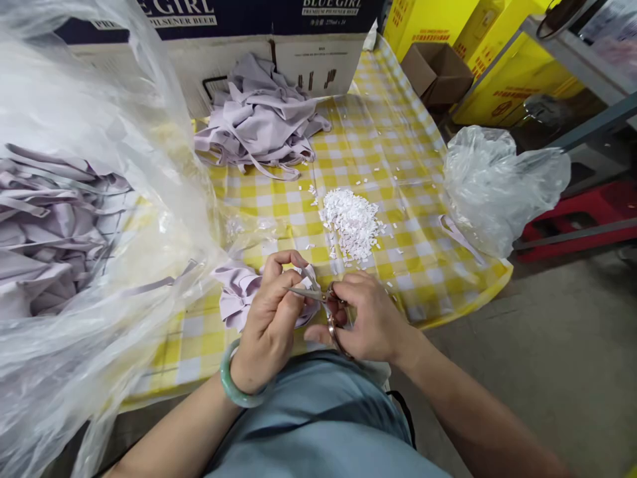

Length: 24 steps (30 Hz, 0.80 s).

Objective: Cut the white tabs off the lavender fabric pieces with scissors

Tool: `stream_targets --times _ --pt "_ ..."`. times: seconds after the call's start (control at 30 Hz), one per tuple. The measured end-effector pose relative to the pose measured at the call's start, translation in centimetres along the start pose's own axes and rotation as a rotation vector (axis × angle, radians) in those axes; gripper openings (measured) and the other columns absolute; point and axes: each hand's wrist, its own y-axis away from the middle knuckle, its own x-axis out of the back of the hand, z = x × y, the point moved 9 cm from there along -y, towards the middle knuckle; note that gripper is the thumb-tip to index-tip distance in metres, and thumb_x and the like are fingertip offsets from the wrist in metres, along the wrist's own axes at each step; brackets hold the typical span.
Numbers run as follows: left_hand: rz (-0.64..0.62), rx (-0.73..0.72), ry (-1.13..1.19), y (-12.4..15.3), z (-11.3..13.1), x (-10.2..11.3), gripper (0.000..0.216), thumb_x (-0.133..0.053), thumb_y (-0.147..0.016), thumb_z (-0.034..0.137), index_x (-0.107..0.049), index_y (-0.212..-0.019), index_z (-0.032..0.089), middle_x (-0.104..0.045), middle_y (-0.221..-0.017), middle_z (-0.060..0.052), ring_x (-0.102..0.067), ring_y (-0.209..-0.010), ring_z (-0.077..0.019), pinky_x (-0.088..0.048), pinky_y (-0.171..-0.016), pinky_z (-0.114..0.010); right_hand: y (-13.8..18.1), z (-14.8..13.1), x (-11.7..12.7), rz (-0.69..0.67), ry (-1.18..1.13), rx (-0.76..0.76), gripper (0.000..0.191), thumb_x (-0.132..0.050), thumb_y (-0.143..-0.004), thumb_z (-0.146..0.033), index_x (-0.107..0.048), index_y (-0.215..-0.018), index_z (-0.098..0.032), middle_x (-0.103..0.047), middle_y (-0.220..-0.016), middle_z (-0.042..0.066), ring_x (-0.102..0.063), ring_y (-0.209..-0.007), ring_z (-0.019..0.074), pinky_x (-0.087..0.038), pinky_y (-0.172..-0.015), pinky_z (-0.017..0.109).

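Observation:
My left hand (271,312) is closed, pinching a piece of pale lilac fabric (239,292) with a small white tag at its top, low over the near edge of the table. My right hand (368,318) is closed round a pair of metal scissors (323,302), whose blades point left at the tag between my left fingers. A green bangle sits on my left wrist. A heap of small white cut bits (351,222) lies on the yellow-checked tablecloth (398,166) just beyond my hands.
A large clear plastic bag (74,219) full of lilac fabric fills the left. More lilac pieces (259,119) are piled at the back against a cardboard box (298,60). A crumpled clear bag (497,186) sits at the table's right edge; yellow boxes (497,73) stand beyond.

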Motion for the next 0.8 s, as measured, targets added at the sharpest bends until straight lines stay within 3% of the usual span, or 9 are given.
stream_targets --times 0.57,0.7,0.8 --pt "-0.041 -0.026 -0.083 -0.7 0.0 -1.1 0.031 -0.039 -0.102 0.023 -0.054 -0.075 0.021 -0.053 -0.081 -0.007 -0.045 -0.114 -0.0243 -0.041 -0.093 -0.038 0.6 0.9 0.4 0.071 0.021 0.010 0.045 -0.069 -0.078 -0.047 -0.042 -0.054 -0.020 -0.048 -0.052 -0.003 -0.041 -0.055 0.0114 -0.029 -0.061 0.026" --pt "-0.090 -0.008 -0.125 -1.9 -0.7 -2.7 0.035 -0.038 -0.101 0.028 -0.054 -0.071 0.021 -0.056 -0.089 -0.009 -0.047 -0.115 -0.0249 -0.045 -0.092 -0.038 1.3 3.0 0.5 0.095 0.050 -0.107 0.044 -0.068 -0.081 -0.043 -0.043 -0.053 -0.020 -0.050 -0.051 -0.002 -0.042 -0.053 0.0112 -0.028 -0.057 0.026" --pt "-0.129 -0.025 -0.122 -2.9 -0.8 -3.9 0.035 -0.039 -0.101 0.025 -0.053 -0.069 0.021 -0.054 -0.085 -0.008 -0.047 -0.115 -0.0239 -0.045 -0.094 -0.036 2.1 5.5 0.8 0.085 0.007 -0.271 0.043 -0.067 -0.082 -0.044 -0.046 -0.053 -0.020 -0.051 -0.049 -0.003 -0.042 -0.050 0.0108 -0.028 -0.053 0.025"
